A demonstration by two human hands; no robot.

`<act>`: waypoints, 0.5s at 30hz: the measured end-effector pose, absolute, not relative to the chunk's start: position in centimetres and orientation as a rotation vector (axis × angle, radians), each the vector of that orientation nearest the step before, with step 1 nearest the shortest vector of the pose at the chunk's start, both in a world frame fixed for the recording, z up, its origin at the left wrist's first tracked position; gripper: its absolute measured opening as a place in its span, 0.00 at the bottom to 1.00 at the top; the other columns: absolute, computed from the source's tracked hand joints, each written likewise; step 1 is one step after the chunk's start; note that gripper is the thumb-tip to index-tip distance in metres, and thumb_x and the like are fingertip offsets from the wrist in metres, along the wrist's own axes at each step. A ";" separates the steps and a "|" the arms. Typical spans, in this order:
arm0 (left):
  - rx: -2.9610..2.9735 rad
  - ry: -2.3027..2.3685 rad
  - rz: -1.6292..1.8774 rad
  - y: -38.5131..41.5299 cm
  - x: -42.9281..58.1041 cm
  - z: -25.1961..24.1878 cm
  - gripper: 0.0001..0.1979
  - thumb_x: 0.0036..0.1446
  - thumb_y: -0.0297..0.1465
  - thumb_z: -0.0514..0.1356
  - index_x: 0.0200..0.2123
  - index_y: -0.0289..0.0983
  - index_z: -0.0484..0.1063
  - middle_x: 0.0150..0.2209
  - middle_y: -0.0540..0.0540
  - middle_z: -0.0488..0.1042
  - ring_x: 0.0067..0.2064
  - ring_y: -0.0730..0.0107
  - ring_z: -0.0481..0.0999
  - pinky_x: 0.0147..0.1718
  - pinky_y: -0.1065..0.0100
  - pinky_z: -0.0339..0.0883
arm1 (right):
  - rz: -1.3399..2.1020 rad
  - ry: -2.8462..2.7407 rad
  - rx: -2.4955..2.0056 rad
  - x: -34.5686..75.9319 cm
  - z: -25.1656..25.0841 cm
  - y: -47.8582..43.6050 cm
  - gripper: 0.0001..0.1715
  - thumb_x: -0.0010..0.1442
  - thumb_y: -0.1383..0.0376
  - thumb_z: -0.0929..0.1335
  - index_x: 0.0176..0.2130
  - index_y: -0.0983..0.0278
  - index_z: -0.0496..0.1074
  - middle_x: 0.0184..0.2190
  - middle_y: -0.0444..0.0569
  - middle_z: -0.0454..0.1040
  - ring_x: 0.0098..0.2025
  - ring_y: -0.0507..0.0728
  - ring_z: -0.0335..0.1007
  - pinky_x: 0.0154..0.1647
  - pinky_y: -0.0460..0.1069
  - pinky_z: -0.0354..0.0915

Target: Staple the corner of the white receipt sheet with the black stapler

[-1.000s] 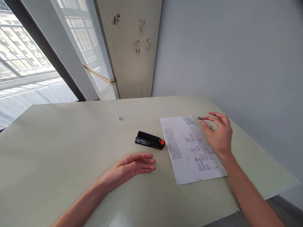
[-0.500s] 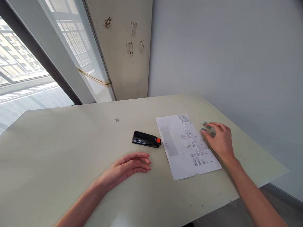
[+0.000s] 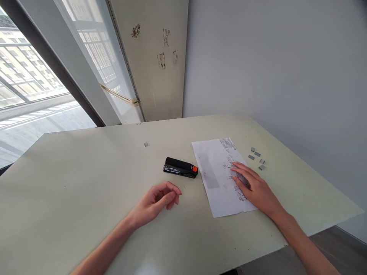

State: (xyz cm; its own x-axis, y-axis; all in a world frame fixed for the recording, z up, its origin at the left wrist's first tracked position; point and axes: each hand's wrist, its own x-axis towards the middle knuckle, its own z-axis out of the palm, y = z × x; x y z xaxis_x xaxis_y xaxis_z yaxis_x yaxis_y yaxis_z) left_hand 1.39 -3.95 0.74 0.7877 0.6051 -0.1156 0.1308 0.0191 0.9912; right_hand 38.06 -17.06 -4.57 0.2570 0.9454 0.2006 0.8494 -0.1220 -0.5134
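Note:
My right hand [image 3: 255,187] lies over the right part of a printed sheet of paper [image 3: 213,198], fingers stretched out and apart, holding nothing. My left hand [image 3: 160,200] hovers by the table's middle, its fingers loosely curled with a gap in the palm and nothing visible in them. Just beyond it rests a black stapler [image 3: 180,167] with an orange-red patch on its right end, close to the paper's left edge. Several small grey staple strips [image 3: 257,154] are scattered right of the paper, past my right fingertips.
One more small grey strip [image 3: 146,144] lies alone farther back on the pale table [image 3: 100,172]. A grey wall [image 3: 272,68] runs along the right side. Behind the table stand a stained beige cabinet side [image 3: 157,88] and a large window [image 3: 28,84] at left.
My right hand has left the grey strips, moving left and toward me onto the paper. The strips now lie spread out. My left hand's fingers have curled in. The view has shifted slightly.

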 end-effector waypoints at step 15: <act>2.705 0.635 0.388 2.6 6.8 3.7 0.19 0.71 0.42 0.61 0.59 0.41 0.74 0.54 0.40 0.78 0.60 0.49 0.71 0.66 0.48 0.54 | 0.192 -1.628 -1.956 37.7 -4.2 -16.8 0.21 0.75 0.52 0.61 0.60 0.52 0.73 0.68 0.47 0.70 0.72 0.66 0.64 0.67 0.68 0.67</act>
State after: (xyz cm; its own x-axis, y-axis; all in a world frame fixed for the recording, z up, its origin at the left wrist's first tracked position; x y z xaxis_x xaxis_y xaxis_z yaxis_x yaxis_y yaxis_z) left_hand 6.78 2.62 3.71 0.8632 0.4700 0.1843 0.3787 -0.8442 0.3792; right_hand 37.72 -16.80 -4.17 0.2443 0.9372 0.2491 0.8535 -0.0859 -0.5140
